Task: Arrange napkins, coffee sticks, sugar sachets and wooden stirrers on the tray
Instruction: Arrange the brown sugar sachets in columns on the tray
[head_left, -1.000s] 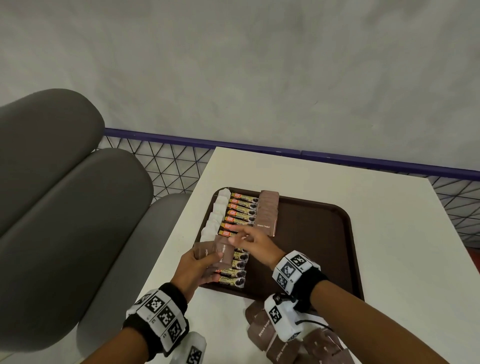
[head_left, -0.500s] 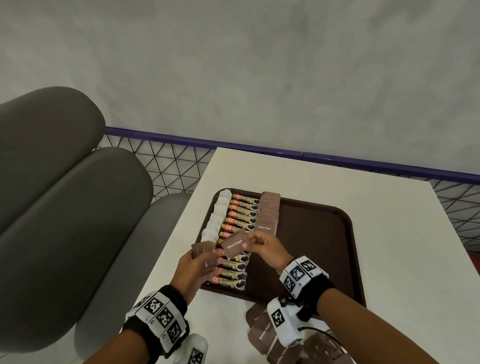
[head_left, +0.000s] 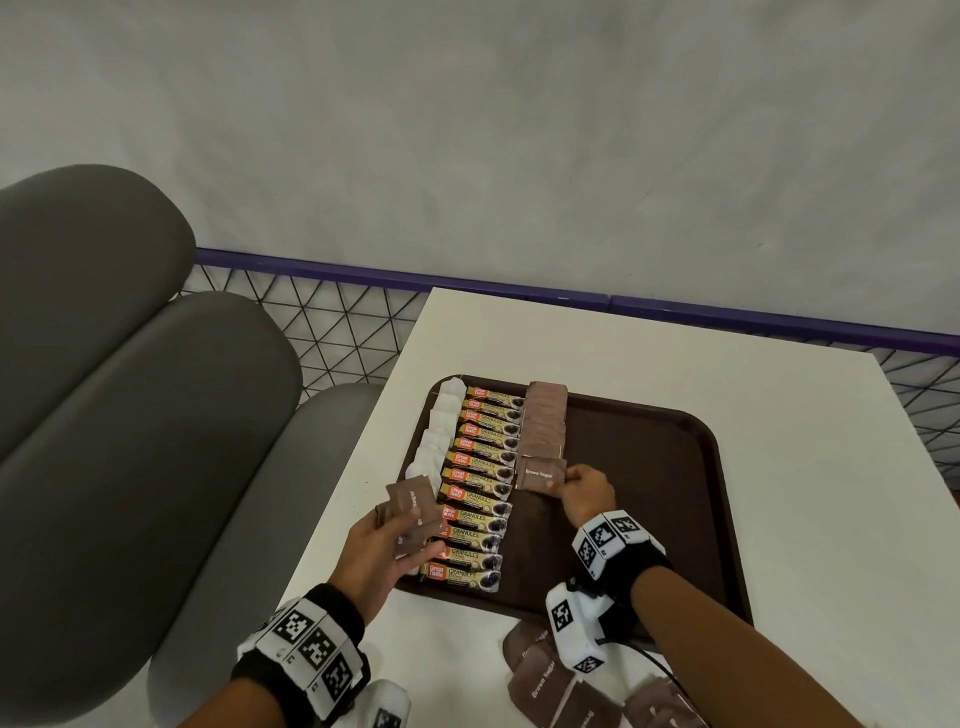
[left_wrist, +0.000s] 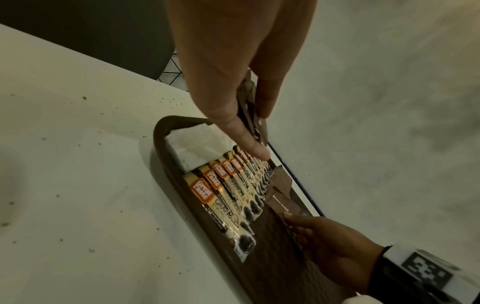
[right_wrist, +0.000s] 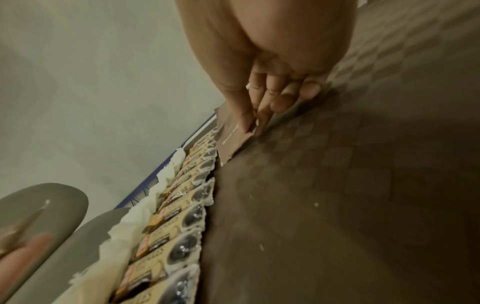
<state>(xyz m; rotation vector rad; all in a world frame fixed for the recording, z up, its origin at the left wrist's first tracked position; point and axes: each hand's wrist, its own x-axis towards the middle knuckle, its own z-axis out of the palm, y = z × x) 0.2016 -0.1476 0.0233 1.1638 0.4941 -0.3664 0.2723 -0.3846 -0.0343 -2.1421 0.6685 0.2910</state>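
A dark brown tray (head_left: 649, 499) lies on the white table (head_left: 779, 467). Along its left side run white napkins (head_left: 436, 441), a column of coffee sticks (head_left: 478, 488) and a row of brown sugar sachets (head_left: 544, 423). My right hand (head_left: 569, 480) pinches one brown sugar sachet (head_left: 540, 474) at the near end of that row, low over the tray; the same pinch shows in the right wrist view (right_wrist: 250, 128). My left hand (head_left: 395, 540) holds a fan of brown sugar sachets (head_left: 413, 512) above the tray's left edge, between thumb and fingers (left_wrist: 249, 115).
More loose brown sugar sachets (head_left: 540, 675) lie on the table in front of the tray, under my right forearm. A grey padded seat (head_left: 130, 415) stands to the left, with a wire-mesh railing (head_left: 322, 322) behind the table. The tray's right half shows bare bottom.
My right hand took one sachet from the left hand's stack and carried it right and forward to the near end of the sachet row. The left hand stayed about where it was.
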